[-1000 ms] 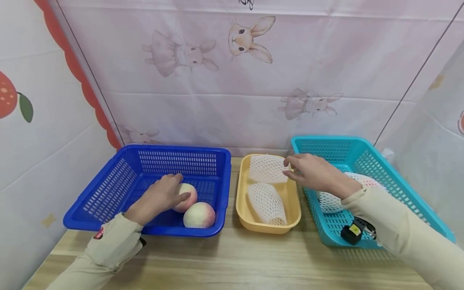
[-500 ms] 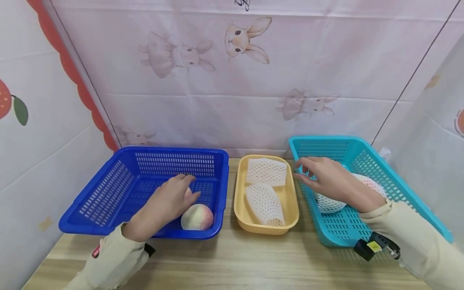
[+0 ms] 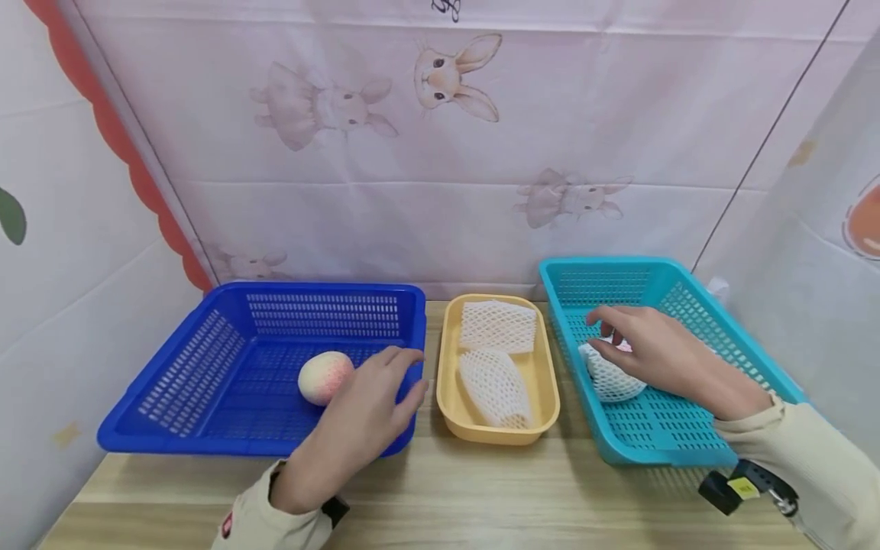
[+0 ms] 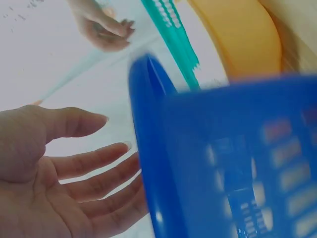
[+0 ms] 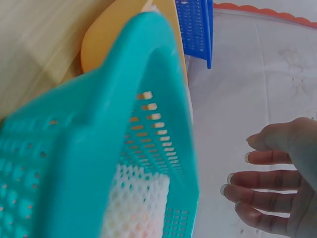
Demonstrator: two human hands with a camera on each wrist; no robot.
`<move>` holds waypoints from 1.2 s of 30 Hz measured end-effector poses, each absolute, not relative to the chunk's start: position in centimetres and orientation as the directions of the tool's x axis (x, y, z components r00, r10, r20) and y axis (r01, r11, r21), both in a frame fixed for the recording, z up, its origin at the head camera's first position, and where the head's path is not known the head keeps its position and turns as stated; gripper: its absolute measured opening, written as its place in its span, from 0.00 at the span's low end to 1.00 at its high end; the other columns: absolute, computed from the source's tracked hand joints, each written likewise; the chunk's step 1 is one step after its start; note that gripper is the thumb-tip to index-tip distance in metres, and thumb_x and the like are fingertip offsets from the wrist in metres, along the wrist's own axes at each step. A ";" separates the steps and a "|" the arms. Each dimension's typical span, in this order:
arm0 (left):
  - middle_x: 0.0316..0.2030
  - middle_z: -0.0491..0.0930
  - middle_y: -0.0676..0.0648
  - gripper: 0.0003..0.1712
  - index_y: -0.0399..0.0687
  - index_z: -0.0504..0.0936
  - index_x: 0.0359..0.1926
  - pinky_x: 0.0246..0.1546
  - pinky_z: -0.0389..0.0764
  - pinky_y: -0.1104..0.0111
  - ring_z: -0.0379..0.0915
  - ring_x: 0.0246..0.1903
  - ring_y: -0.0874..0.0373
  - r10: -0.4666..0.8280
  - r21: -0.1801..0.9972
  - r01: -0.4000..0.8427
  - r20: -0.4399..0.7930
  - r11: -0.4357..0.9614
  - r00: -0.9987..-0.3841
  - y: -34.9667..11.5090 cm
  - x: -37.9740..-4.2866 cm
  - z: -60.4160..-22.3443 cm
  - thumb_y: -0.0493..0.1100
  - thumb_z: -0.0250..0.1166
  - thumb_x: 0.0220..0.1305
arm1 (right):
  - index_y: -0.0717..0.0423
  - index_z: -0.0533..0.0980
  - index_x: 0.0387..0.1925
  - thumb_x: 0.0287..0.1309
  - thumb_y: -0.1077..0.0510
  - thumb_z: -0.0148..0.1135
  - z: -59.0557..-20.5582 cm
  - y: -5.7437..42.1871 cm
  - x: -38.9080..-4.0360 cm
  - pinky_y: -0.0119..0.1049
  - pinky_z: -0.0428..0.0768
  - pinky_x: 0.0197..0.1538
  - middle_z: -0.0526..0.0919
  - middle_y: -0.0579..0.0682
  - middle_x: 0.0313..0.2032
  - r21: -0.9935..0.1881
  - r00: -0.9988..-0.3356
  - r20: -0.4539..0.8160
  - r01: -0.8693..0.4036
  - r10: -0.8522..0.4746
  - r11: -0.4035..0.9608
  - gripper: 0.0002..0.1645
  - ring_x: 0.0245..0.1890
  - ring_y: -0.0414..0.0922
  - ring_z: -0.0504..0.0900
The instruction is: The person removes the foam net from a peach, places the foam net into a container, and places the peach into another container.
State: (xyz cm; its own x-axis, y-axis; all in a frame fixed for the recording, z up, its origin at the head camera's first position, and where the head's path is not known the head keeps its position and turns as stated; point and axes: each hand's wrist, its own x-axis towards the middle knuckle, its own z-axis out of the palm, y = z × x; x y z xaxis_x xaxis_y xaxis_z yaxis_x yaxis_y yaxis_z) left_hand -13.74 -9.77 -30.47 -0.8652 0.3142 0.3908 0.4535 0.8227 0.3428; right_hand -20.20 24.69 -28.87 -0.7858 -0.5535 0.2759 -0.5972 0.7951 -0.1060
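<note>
My left hand hovers over the near right corner of the blue basket, fingers relaxed. In the left wrist view its palm shows with nothing in it, beside the blue rim. A pale pink peach lies in that basket, just left of the hand. A second peach, seen earlier, is hidden now. Over the teal basket is my right hand, loosely bent; the right wrist view shows it holding nothing. Below it sits a fruit in a white foam net, partly covered by the hand.
Between the baskets stands a yellow tray with two white foam net sleeves, one flat and one rounded. All rest on a wooden table. A rabbit-print cloth hangs close behind.
My left hand has moved right and toward me, off the first peach and over the second. My right hand has drawn right, from beside the tray to over the teal basket.
</note>
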 end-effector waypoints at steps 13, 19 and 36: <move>0.37 0.81 0.44 0.12 0.40 0.80 0.44 0.36 0.79 0.59 0.78 0.35 0.52 0.379 0.406 0.534 0.404 0.742 -0.833 -5.8 -13.6 -32.5 0.44 0.62 0.65 | 0.61 0.77 0.44 0.51 0.63 0.70 -30.4 28.3 -20.4 0.43 0.80 0.34 0.83 0.51 0.35 -0.090 -0.776 0.265 -0.611 -0.572 0.787 0.17 0.33 0.45 0.80; 0.37 0.80 0.45 0.15 0.40 0.80 0.43 0.35 0.79 0.62 0.78 0.36 0.52 0.421 0.376 0.542 0.358 0.752 -0.833 -2.9 -13.6 -33.4 0.49 0.57 0.69 | 0.64 0.77 0.46 0.47 0.64 0.72 -31.2 29.4 -20.9 0.51 0.80 0.39 0.81 0.59 0.43 -0.100 -0.800 0.232 -0.586 -0.553 0.804 0.22 0.41 0.57 0.80; 0.29 0.74 0.48 0.37 0.43 0.79 0.38 0.27 0.71 0.70 0.71 0.29 0.57 0.494 0.010 0.536 0.378 0.844 -0.783 8.4 -14.2 -37.3 0.70 0.40 0.68 | 0.70 0.63 0.62 0.34 0.61 0.81 -35.0 30.9 -20.9 0.63 0.72 0.52 0.69 0.73 0.57 -0.153 -0.856 0.131 -0.515 -0.499 0.843 0.53 0.56 0.71 0.68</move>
State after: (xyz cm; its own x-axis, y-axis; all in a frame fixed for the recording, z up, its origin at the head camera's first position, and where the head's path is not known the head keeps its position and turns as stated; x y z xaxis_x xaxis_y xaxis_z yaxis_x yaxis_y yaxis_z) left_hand -14.24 8.41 -37.26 -0.7832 0.4936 0.3780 0.5365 0.8439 0.0095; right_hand -20.93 30.86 -35.01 -0.8564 -0.4995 0.1308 -0.5152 0.8433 -0.1528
